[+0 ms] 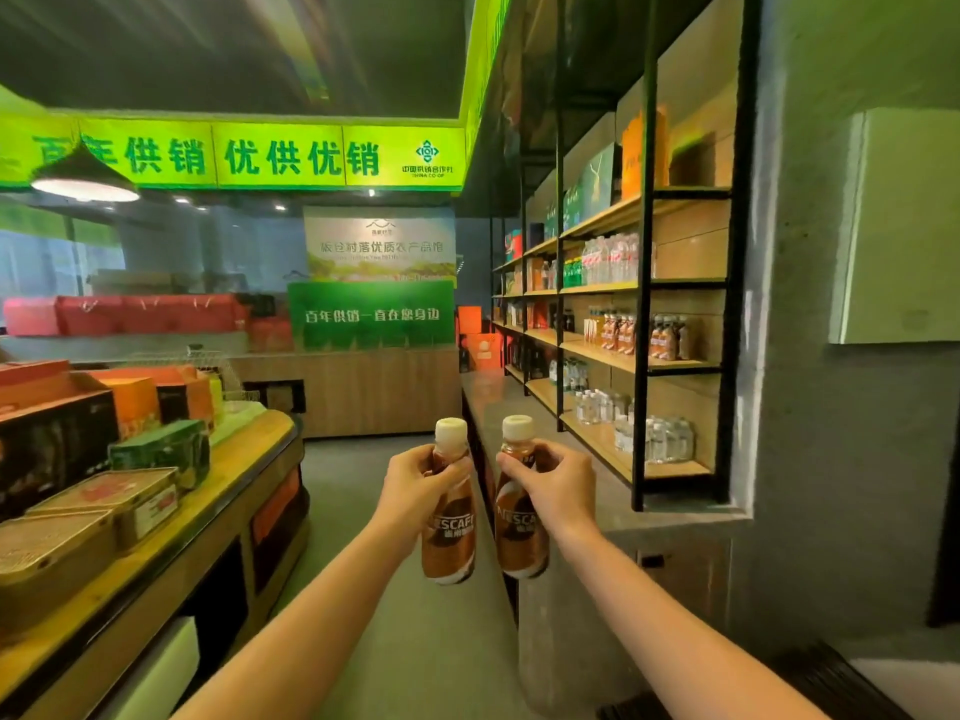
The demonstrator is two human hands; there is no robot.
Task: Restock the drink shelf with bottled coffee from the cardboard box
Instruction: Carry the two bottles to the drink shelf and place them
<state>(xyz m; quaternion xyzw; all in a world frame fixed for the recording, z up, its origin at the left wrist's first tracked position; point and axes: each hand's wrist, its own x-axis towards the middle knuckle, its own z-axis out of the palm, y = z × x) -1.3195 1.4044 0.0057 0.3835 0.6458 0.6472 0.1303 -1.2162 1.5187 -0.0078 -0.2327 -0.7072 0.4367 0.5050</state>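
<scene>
My left hand [415, 483] grips a brown Nescafe coffee bottle [450, 543] with a cream cap by its neck. My right hand [553, 485] holds a second coffee bottle [519, 537] the same way. Both bottles are upright, side by side, in front of me over the aisle. The drink shelf [631, 360] stands to the right, a black-framed wooden rack. On its middle level stand several matching coffee bottles [667, 337]. The cardboard box is not in view.
Water bottles [657, 439] fill the lowest shelf level and more drinks [608, 259] stand above. A grey counter ledge [670, 511] runs below the rack. On the left a display island [156, 517] carries boxed goods. The aisle floor [353, 475] leads toward a green-signed counter [371, 314].
</scene>
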